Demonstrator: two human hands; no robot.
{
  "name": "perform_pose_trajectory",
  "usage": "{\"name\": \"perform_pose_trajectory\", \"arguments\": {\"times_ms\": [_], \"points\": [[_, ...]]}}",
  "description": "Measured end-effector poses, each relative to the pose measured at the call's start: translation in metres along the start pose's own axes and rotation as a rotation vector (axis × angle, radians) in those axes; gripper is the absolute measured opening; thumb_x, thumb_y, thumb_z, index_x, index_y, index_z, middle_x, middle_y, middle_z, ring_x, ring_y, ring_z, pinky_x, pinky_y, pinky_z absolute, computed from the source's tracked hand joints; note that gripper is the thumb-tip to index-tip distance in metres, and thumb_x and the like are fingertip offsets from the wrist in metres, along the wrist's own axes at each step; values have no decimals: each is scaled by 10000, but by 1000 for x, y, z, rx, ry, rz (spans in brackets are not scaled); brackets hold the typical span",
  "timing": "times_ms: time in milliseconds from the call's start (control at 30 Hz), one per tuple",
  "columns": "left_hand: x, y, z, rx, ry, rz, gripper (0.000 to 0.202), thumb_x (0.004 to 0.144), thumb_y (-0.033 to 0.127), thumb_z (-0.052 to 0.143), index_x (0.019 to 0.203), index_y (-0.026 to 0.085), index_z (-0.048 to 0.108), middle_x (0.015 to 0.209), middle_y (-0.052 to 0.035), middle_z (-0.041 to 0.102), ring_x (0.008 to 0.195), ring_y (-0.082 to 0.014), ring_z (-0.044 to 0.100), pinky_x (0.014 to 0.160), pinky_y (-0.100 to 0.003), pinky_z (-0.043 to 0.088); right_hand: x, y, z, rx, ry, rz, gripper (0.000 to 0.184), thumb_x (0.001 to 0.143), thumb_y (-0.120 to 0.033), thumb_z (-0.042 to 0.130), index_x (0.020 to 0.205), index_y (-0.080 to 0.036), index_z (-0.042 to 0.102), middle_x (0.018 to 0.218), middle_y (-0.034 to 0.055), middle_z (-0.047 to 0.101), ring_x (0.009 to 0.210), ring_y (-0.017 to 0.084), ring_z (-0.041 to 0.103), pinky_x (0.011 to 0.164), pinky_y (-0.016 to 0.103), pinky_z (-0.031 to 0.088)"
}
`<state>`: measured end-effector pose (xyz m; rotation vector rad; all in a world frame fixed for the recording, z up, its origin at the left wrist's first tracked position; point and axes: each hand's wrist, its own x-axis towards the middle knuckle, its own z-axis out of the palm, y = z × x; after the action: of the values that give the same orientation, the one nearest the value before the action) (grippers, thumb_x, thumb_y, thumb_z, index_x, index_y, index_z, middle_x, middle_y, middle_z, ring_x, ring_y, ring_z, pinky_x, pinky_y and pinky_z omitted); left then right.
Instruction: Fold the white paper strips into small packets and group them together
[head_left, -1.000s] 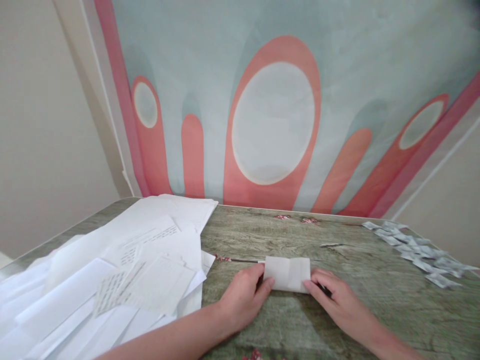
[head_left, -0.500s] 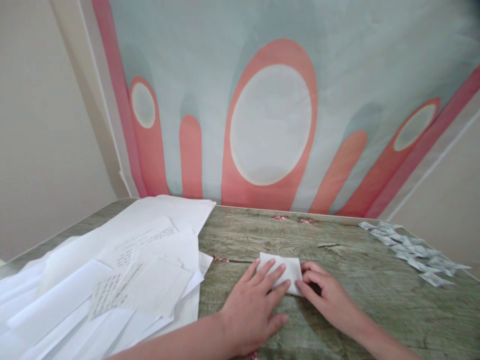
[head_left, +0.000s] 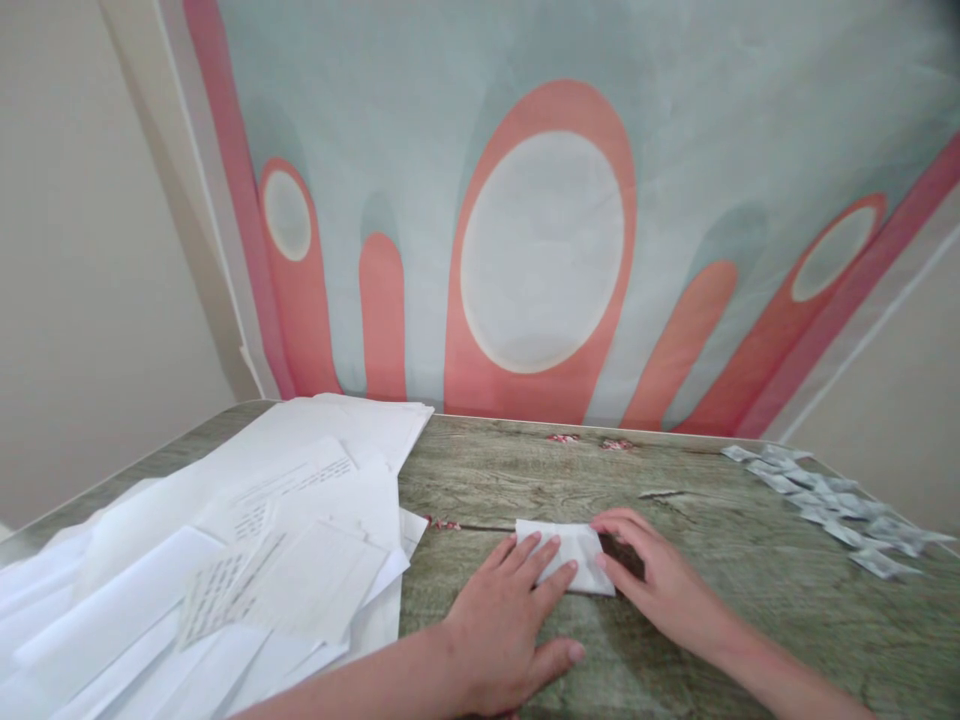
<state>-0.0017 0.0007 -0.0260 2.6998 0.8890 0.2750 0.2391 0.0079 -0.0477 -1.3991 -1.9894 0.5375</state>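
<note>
A small folded white paper (head_left: 589, 545) lies on the wooden table in front of me. My left hand (head_left: 506, 620) rests flat with its fingers spread over the paper's left and lower part, thumb stretched out to the right on the bare wood. At the paper's right side, my right hand (head_left: 645, 570) is curled, with the thumb on the right edge and the index finger at the upper right corner. Its other fingers are tucked behind and partly hidden.
On the left spreads a heap of white sheets (head_left: 300, 420), some printed, with smaller slips (head_left: 315, 580) on top. Several small folded paper pieces (head_left: 832, 500) lie at the far right. A patterned wall panel (head_left: 540, 250) stands behind the table (head_left: 510, 460).
My right index finger has moved up to the paper's upper right corner, and the gap to the thumb is wider. The left fingers have shifted slightly left and down, its thumb reaching out further.
</note>
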Motion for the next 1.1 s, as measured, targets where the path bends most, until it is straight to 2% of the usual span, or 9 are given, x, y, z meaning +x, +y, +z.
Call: {"name": "perform_pose_trajectory", "arguments": {"times_ms": [167,333,467,700,900,1100], "points": [[1,1,-1,4,2,-5,607,880,553,359,1397,250,261,1470,-69,243,1344,-278,194,1086,-474,179,24,3,11,-35,-21,-32,240,823,-276,503,1027,-197,603,1046,80,562,1015,221,519,904,376,403],[3,2,2,42,34,-16,437,933,353,335,1359,255,339,1440,-46,319,1324,-241,261,1088,-440,207,30,6,20,-59,-34,-52,228,827,-284,514,1010,-201,620,973,71,565,962,217,521,854,365,415],[4,2,7,66,64,-20,396,915,246,356,1304,207,421,1379,-65,416,1286,-231,339,1076,-409,253,27,4,18,-65,-67,-68,230,819,-305,541,1014,-212,622,972,65,568,951,215,523,841,356,409],[3,1,16,168,92,-5,341,865,175,448,1202,155,496,1274,-85,529,1167,-223,485,1002,-371,374,25,2,17,-57,-83,-81,224,824,-355,554,984,-218,632,958,56,578,934,213,531,825,347,396],[1,-4,15,284,148,56,319,859,165,487,1176,131,505,1199,-101,580,1090,-220,543,942,-355,429,23,-2,14,-48,-138,-97,226,838,-398,546,972,-237,631,959,47,573,914,208,527,819,350,380],[2,-3,12,347,159,52,257,880,154,466,1126,123,534,1129,-104,610,1012,-221,580,876,-353,473,22,-4,13,-57,-156,-84,229,822,-409,572,983,-255,622,977,34,559,929,206,518,838,357,359]]}}
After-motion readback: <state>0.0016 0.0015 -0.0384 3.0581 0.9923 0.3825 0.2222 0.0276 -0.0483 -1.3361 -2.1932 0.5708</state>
